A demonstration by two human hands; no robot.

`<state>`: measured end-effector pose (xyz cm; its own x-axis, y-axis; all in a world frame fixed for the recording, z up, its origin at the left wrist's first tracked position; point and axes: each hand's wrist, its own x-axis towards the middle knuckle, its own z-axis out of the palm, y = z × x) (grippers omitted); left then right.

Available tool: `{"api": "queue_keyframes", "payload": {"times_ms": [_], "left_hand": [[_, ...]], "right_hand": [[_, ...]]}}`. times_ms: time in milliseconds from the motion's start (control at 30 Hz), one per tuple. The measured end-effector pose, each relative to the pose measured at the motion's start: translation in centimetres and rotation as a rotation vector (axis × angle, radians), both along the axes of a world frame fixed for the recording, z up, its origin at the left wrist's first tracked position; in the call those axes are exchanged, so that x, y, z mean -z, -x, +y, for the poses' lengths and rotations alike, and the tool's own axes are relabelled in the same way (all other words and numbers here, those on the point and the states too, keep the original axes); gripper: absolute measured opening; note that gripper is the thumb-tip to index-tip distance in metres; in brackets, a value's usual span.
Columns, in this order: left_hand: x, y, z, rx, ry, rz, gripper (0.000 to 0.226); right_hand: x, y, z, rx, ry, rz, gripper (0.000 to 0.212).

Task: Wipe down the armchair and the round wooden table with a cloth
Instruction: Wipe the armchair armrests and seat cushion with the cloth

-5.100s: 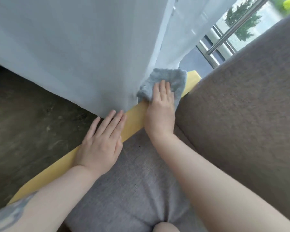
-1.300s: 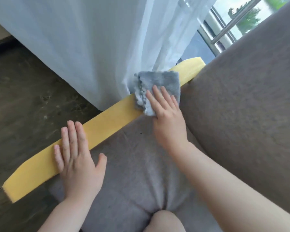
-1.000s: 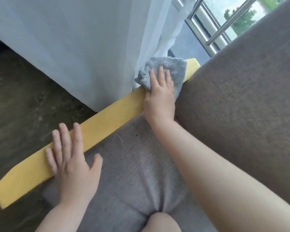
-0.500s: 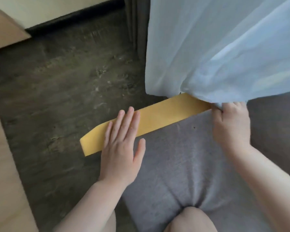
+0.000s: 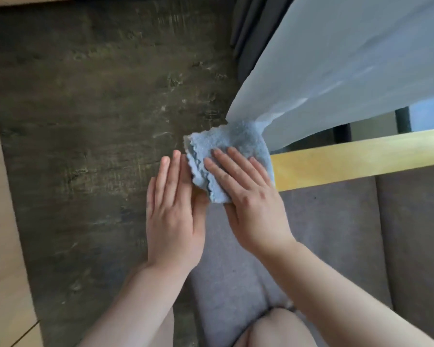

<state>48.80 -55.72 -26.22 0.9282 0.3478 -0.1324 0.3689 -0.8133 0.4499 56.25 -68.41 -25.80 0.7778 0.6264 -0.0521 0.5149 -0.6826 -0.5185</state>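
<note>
Landmark: the yellow wooden armrest [image 5: 356,156] of the armchair was taken as the reference for every place below.
Cloth: a folded blue cloth [image 5: 226,156] was laid over the front end of the armrest, its scalloped edges hanging past the tip toward the floor side.
Right hand: the right hand [image 5: 248,196] was spread flat on the cloth, fingers straight and slightly fanned, nothing gripped; the cloth was pressed down, judged to keep full contact with the wood while wiping.
Left hand: the left hand [image 5: 173,209] was held flat with straight fingers just beside the armrest tip, its fingertips touching the cloth's edge; nothing was grasped, and a steadying role was judged likely.
Seat cushion: the grey cushion [image 5: 311,234] was seen directly below the armrest, on the sitter's side.
Curtain: a pale sheer curtain [image 5: 348,58] was draped above the armrest, its hem touching the cloth's far edge.
Floor: dark wood-patterned floor [image 5: 98,108] was seen beyond the armrest tip.
Round table: not clearly seen in this view.
Progress: the armrest wipe was judged to be at its front end; the table was judged not yet done.
</note>
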Motion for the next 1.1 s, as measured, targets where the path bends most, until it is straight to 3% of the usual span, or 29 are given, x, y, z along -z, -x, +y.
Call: {"api": "queue_keyframes", "payload": {"times_ms": [167, 233, 333, 400, 467, 567, 700, 767, 900, 967, 1100], "left_hand": [[0.3, 0.0, 0.0, -0.007, -0.008, -0.007, 0.057], [0.5, 0.2, 0.0, -0.019, -0.002, -0.024, 0.057], [0.8, 0.4, 0.1, -0.080, 0.057, -0.054, 0.060], [0.8, 0.4, 0.0, -0.096, 0.069, -0.030, 0.064], [0.7, 0.3, -0.1, -0.097, 0.054, -0.027, 0.065], [0.6, 0.2, -0.4, -0.118, 0.043, -0.026, 0.063], [0.9, 0.0, -0.7, -0.144, 0.060, -0.048, 0.065], [0.9, 0.0, -0.7, -0.192, 0.131, -0.062, 0.069], [0.5, 0.1, -0.5, -0.188, 0.190, -0.082, 0.070], [0.6, 0.2, -0.3, -0.184, 0.191, -0.091, 0.069], [0.6, 0.5, 0.3, -0.084, 0.117, -0.052, 0.062]], "right_hand": [[-1.2, -1.2, -3.7, 0.453, 0.090, -0.065, 0.059], [-1.8, 0.3, 0.3, 0.391, 0.059, -0.056, 0.051], [-1.1, -0.5, 5.2, 0.059, 0.036, -0.020, 0.025], [-0.3, -3.6, 3.9, 0.071, 0.140, -0.031, 0.011], [-0.2, -6.1, -0.1, 0.262, 0.253, -0.023, 0.016], [-1.9, -4.4, -1.9, 0.463, 0.256, -0.068, 0.011], [-1.1, -1.0, 6.1, 0.116, 0.107, 0.016, 0.012], [-0.3, -2.9, 4.9, 0.016, 0.124, -0.036, 0.007], [-0.8, -5.1, -3.2, 0.359, 0.241, -0.122, 0.007], [-1.3, -3.3, -1.3, 0.450, 0.202, -0.111, 0.013], [-0.3, 0.4, 5.6, 0.152, -0.042, -0.070, 0.010]]}}
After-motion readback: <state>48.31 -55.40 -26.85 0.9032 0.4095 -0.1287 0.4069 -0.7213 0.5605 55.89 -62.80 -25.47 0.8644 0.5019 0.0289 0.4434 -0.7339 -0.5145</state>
